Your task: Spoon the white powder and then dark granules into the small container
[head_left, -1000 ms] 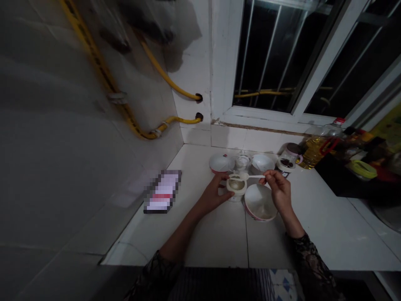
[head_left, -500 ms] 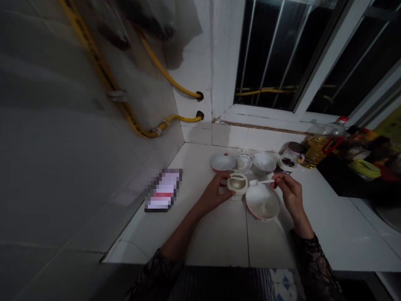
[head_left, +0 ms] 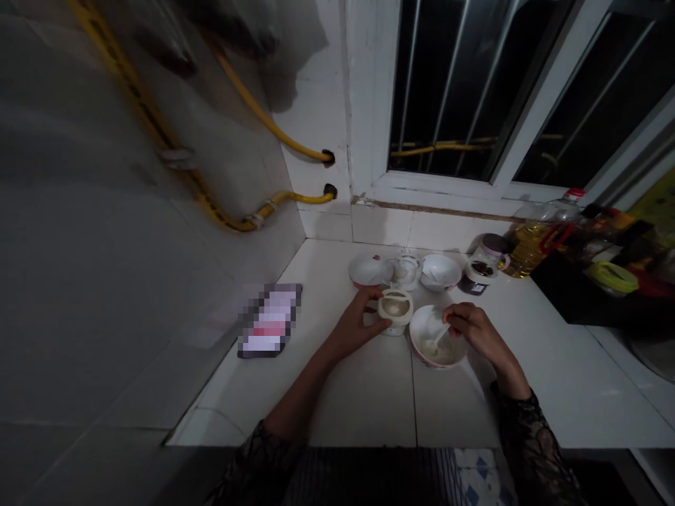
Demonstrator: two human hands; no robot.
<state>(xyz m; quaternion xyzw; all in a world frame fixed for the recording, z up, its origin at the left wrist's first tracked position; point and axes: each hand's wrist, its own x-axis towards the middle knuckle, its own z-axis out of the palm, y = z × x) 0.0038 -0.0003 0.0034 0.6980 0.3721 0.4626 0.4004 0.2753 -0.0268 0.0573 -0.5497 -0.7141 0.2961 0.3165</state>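
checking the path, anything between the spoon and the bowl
Nothing visible. The spoon in the right hand dips into the bowl; the jar held by the left hand stands beside the rim, not over it.

Glossy, seemingly ceramic bowl [head_left: 437, 337]

Home kitchen — tiled counter [head_left: 363, 393], oil bottle [head_left: 532, 235], bowls [head_left: 440, 273], yellow gas hose [head_left: 274, 133], barred window [head_left: 474, 84]
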